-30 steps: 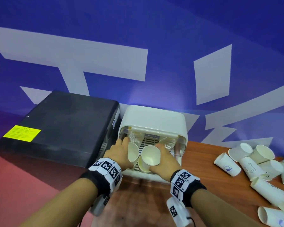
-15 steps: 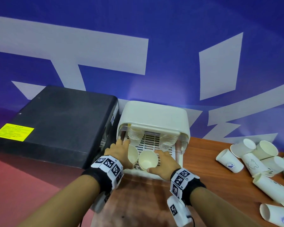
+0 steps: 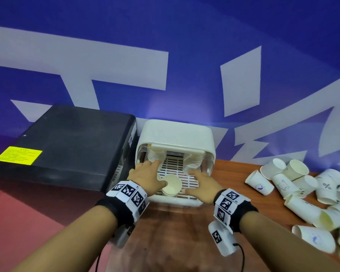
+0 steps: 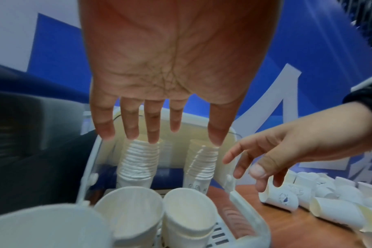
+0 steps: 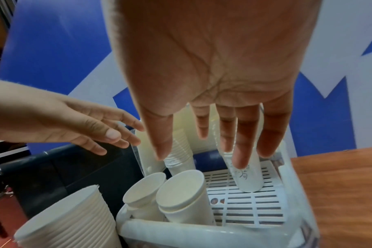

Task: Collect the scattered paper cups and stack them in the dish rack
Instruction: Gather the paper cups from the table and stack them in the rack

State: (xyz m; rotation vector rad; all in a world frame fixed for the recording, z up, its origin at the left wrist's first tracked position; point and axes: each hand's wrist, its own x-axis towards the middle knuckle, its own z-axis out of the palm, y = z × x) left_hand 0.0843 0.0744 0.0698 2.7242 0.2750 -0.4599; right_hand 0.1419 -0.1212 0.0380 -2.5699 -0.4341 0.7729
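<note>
Both hands, the left hand and right hand, hover spread and empty over the dish rack, while the light, crushable paper cups lie scattered on the table, best taken gently round the wall.

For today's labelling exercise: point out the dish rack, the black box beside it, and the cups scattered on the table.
dish rack (image 3: pixel 175 132): head view, domed lid.
black box (image 3: pixel 71 138): head view, top face.
scattered cups (image 3: pixel 260 184): head view, nearest cup's side.
</note>
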